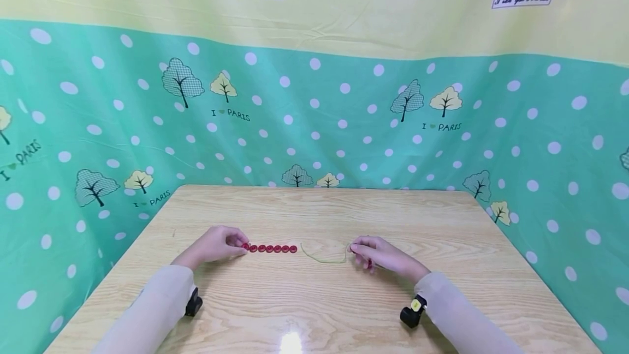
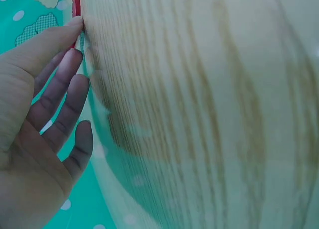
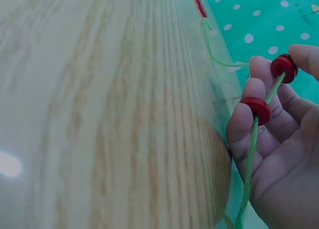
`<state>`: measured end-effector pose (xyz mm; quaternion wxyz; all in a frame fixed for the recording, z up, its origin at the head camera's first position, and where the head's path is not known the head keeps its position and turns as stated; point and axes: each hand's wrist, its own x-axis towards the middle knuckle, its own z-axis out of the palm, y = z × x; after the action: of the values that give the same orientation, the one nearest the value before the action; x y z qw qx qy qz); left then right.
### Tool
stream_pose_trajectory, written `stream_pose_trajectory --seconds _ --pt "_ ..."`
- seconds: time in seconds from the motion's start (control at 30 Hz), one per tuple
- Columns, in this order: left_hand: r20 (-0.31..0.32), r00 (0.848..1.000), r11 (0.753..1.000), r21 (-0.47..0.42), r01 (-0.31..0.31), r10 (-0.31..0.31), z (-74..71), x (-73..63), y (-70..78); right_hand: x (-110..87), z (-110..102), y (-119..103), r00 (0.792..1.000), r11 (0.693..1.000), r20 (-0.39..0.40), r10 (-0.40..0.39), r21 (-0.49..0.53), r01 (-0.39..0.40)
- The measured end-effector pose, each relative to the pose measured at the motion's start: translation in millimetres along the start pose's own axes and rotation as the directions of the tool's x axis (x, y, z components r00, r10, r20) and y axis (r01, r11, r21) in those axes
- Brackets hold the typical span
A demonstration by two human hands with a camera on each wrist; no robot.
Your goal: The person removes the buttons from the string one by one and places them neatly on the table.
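A straight row of several red buttons (image 1: 270, 248) lies on the wooden table. At its left end, my left hand (image 1: 221, 243) pinches the last red button (image 2: 76, 8) between thumb and fingertips. My right hand (image 1: 380, 254), to the right of the row, holds a red button (image 3: 283, 68) between thumb and forefinger. A second red button (image 3: 256, 109) sits lower, against the other fingers. Green string (image 3: 250, 159) passes through both and trails below the hand. Its other stretch (image 1: 321, 260) curves across the table toward the right end of the row.
The wooden table (image 1: 304, 299) reaches back to a green dotted curtain (image 1: 339, 141) that hangs behind and at both sides. Black wrist cameras sit on the left sleeve (image 1: 152, 305) and the right sleeve (image 1: 457, 310). Light glares off the table's front.
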<state>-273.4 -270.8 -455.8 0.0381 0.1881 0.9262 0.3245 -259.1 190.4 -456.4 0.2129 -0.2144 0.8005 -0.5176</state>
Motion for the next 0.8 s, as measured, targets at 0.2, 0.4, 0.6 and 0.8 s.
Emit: stream_pose_trajectory --seconds 0.2,0.4,0.6,0.8 --pt "-0.003 1.0 1.0 0.025 0.007 -0.007 1.0 0.5 -0.1 0.7 0.5 0.2 1.0 1.0 0.002 -0.004 -0.006 0.004" --pt "-0.006 1.0 0.999 0.033 -0.009 0.009 0.9 0.1 1.2 1.4 0.2 -0.1 1.0 1.0 -0.002 -0.004 -0.007 0.004" --pt "-0.003 0.999 0.998 0.052 -0.041 0.041 -0.1 1.4 6.8 1.2 -0.5 0.1 1.0 1.0 -0.005 -0.004 -0.007 0.004" --pt "-0.02 1.0 0.998 0.053 -0.019 0.02 0.0 3.8 18.1 0.9 -0.5 1.2 1.0 1.0 -0.005 -0.004 -0.008 0.004"
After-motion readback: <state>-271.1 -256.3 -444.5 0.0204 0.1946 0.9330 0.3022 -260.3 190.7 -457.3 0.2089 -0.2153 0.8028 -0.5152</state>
